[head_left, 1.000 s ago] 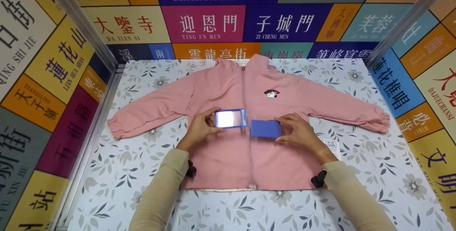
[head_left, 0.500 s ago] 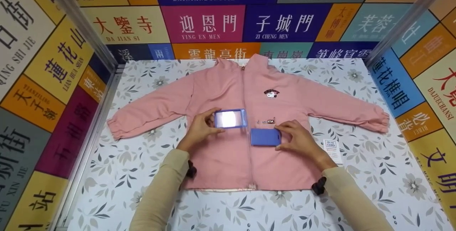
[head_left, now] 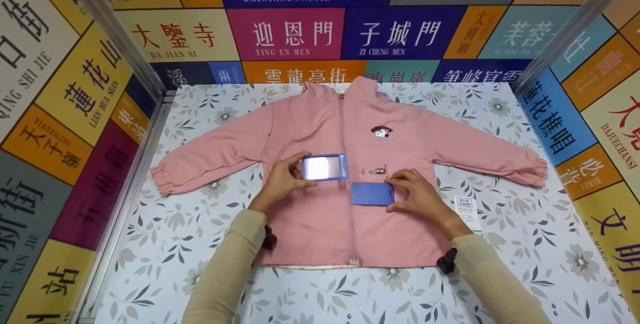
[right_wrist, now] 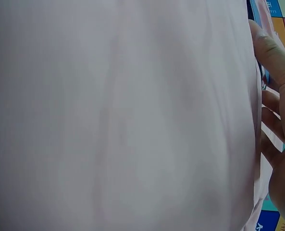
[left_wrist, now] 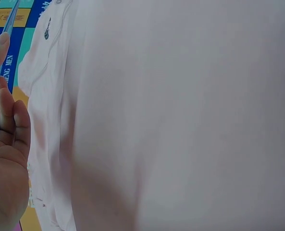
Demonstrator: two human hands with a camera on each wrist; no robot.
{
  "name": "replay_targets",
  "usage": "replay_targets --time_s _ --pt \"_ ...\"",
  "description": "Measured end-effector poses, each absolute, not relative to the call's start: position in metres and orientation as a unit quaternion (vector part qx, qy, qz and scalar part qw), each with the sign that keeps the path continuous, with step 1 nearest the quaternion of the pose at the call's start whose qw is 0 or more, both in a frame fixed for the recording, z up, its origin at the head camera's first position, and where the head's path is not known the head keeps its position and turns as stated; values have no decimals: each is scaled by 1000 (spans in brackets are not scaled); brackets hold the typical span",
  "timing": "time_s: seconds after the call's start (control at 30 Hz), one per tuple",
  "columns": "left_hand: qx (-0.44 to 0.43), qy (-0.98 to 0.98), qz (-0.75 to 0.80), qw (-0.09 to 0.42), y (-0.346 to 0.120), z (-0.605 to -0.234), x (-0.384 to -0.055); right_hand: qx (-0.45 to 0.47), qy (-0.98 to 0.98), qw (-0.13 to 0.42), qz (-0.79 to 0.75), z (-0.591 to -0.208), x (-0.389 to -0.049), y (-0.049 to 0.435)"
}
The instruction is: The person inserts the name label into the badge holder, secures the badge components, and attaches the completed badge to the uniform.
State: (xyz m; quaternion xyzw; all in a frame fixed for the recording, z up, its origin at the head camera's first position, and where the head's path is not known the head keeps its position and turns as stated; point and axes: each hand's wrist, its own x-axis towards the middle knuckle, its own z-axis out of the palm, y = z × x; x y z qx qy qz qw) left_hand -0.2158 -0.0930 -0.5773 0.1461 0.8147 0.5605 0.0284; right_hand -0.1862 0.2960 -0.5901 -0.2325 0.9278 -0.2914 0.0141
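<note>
In the head view my left hand (head_left: 281, 179) pinches a blue-framed card holder (head_left: 345, 166) by its left end, and its clear window reflects light. My right hand (head_left: 420, 196) holds a flat blue rectangular plate (head_left: 372, 194) between thumb and fingers at its right end; a small slot shows near that end. Both pieces are apart, over the front of a pink zip jacket (head_left: 305, 224). Just beyond the plate lies a small metal clip (head_left: 381, 170) with tiny bits beside it. The left wrist view catches the card holder (left_wrist: 8, 21) edge-on.
The jacket lies spread on a floral-patterned table (head_left: 150, 274), sleeves out to both sides. Beside my right wrist is a white printed card (head_left: 466, 212). Panels with large characters (head_left: 295, 34) wall the table at the back and sides.
My right hand has drawn the blue plate a little nearer to me, uncovering the small metal clip. My left hand and the card holder have stayed nearly still.
</note>
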Motion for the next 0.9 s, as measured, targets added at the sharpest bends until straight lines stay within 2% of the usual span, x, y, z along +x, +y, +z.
replay_targets --time_s 0.9 --pt "142 825 546 32 -92 -578 -212 -246 936 54 -247 -578 -191 294"
